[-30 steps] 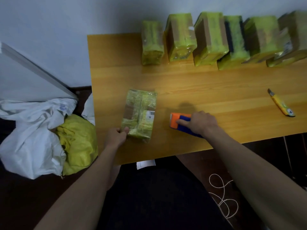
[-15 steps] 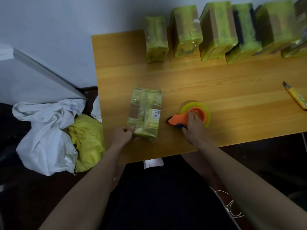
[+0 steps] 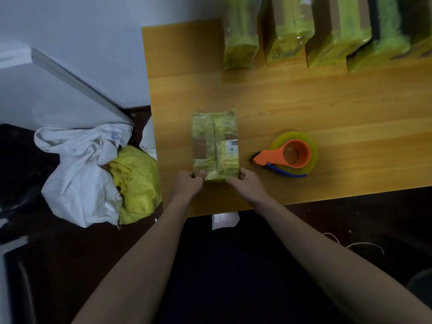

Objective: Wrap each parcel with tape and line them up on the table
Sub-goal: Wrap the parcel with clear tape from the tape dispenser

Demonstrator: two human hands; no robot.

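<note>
While my forearms reach out over my dark lap, both my hands meet at the near end of the parcel (image 3: 215, 146) lying flat on the wooden table (image 3: 327, 108). My left hand (image 3: 187, 185) grips its near left corner, the thumb laid on top of the wrapping and the other fingers curled under the edge. My right hand (image 3: 249, 183) holds the near right corner in the same way, fingers bent round the end. The parcel is wound in shiny yellow-green tape, with a patch of bare brown cardboard showing on its left side and a white barcode label (image 3: 232, 146) on its right.

Just to the right of it, apart from my hands, the tape dispenser (image 3: 287, 154) lies flat: an orange handle and hub sitting in a roll of yellow tape, with a blue strip along its near side.

On the floor to the left of the table sit a white sack (image 3: 79, 174) and a yellow bag (image 3: 138, 183), touching each other.

At the far edge of the table, a row of wrapped parcels (image 3: 304, 31) stands side by side against the pale wall (image 3: 93, 43), all in the same green tape, running off the right side of the view.
</note>
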